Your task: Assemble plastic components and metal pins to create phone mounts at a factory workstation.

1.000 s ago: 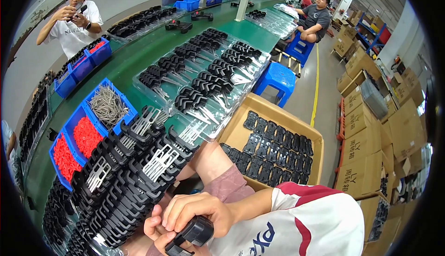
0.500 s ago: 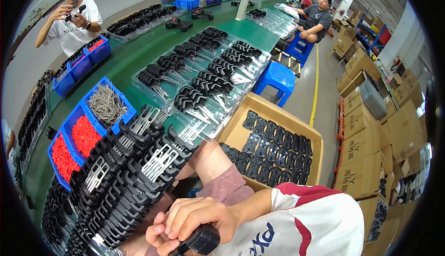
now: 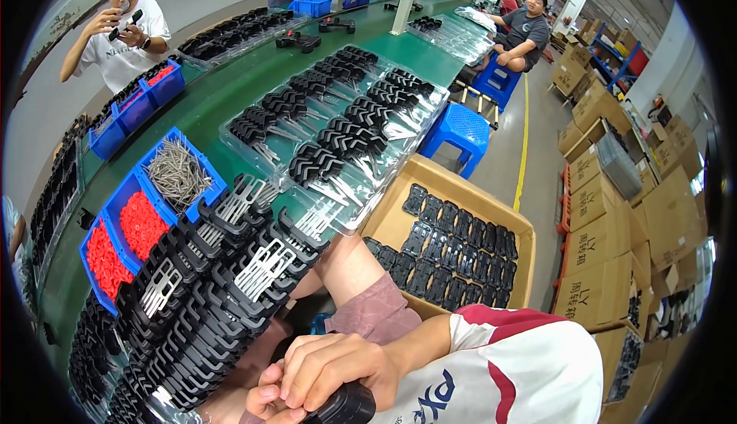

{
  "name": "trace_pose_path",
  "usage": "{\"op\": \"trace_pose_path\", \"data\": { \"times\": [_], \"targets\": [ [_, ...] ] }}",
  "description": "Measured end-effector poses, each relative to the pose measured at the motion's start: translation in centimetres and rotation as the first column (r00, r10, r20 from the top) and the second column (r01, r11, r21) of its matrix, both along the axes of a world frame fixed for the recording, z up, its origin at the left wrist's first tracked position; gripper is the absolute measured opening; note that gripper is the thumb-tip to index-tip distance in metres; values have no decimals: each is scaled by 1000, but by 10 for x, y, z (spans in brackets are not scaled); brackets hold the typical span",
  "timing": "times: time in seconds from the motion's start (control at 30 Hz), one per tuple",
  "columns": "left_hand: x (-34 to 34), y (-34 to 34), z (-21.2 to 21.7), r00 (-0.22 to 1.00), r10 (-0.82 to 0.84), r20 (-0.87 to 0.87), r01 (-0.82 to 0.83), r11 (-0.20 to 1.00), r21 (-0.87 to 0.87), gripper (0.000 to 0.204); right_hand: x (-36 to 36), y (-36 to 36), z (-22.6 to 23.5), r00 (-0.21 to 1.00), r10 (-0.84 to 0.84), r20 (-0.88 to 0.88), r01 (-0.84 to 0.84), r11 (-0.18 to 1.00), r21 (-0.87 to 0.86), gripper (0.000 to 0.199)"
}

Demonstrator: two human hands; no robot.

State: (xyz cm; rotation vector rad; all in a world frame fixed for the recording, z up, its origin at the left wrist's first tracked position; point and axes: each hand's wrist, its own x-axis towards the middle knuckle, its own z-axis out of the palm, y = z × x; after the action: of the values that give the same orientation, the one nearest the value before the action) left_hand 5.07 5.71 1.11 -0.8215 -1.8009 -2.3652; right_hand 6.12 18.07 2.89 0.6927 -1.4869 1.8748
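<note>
Low in the picture, my right hand (image 3: 342,366) is closed over a black rounded plastic part (image 3: 345,405), its fingers bent across the part's upper side. My left hand (image 3: 267,402) comes in from the lower left and meets it, fingers curled against the same part. The hands hide most of the part, and the lower edge cuts it off. To the left stand stacked rows of black plastic brackets (image 3: 192,351), with silvery metal prongs (image 3: 265,272) lying on top.
Blue bins hold metal pins (image 3: 178,172) and red pieces (image 3: 141,224). Clear trays (image 3: 349,220) of black parts with metal rods lie on the green table (image 3: 265,54). Right of my leg, a cardboard box (image 3: 523,259) holds black parts. Blue stools (image 3: 461,134) and co-workers are beyond.
My hands and the black part have shifted slightly right and down. The part has turned a little, with less of it showing. Across the table, a co-worker's held black piece has tilted slightly.
</note>
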Motion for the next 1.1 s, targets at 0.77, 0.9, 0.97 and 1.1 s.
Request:
{"op": "trace_pose_path", "data": {
  "times": [0.77, 0.9, 0.97, 1.1],
  "targets": [
    [-27, -59, 14, 983, 157, 94, -158, 987, 7, 50, -15, -45, -15, 930, 63, 362, -76, 997, 21, 72],
    [-13, -76, 6, 1000, -18, 21, 16, 997, 69, 49, -24, -68, 0, 813, 299, 499, -356, 934, 20, 75],
    [-6, -82, 2, 997, -82, -1, 81, 992, 93, 49, -23, -76, 3, 755, 360, 548, -439, 899, 14, 76],
    [-2, -91, -6, 992, 22, -126, -17, 999, 41, 51, -25, -84, -3, 663, 582, 471, -616, 782, -99, 79]
  ]
}}
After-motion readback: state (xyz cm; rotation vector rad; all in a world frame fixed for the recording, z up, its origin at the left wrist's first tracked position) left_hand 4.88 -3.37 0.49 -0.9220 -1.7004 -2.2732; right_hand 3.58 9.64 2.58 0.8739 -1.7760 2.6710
